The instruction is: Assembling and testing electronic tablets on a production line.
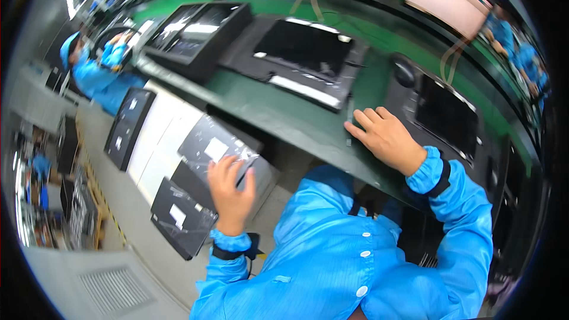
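Note:
My left hand (230, 189) is over bagged dark panels beside the bench, its fingers apart and slightly blurred. Beneath and beyond its fingertips lies a plastic-wrapped panel (198, 142) with a white label; whether they touch cannot be told. Another wrapped panel (173, 216) is at the lower left of that hand. My right hand (384, 139) rests at the front edge of the green bench (326, 136), fingers spread. Next to its fingertips is a thin stick-like item (349, 109), apparently not gripped. A black screen panel (305, 47) lies on a dark pad ahead.
A second black screen panel (447, 118) lies at the right, beside a rounded black object (404, 71). A black divided box (195, 32) stands at the bench's far left. White surfaces (169, 121) hold a dark panel (127, 127). A co-worker (98, 74) in blue is at the left.

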### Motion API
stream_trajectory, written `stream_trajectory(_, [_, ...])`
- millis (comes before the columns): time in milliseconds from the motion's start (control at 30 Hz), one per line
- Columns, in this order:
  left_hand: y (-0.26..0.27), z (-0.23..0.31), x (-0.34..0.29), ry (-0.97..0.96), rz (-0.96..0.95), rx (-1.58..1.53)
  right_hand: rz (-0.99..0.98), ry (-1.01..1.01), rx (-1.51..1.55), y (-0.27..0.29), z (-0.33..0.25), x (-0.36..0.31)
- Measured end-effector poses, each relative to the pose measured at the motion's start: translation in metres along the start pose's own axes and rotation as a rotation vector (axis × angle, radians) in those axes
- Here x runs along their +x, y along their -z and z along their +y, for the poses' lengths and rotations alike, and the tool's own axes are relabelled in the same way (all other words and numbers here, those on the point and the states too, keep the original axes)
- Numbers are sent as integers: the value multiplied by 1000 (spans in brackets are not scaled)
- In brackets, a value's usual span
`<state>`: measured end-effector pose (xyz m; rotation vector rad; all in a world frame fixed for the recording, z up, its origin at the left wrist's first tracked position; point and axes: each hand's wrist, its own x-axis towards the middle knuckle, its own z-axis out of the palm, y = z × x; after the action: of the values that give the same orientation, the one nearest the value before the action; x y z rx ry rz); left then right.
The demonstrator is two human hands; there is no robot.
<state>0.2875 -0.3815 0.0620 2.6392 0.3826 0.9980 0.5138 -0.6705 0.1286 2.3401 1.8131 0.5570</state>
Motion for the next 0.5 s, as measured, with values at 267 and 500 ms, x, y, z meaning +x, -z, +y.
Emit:
stream_trajectory(267, [154, -181, -184, 945, 61, 359, -127, 111, 821, 22, -40, 82])
stream_trajectory(500, [130, -202, -222, 1141, 104, 141, -318, -257, 2418, -25, -157, 195])
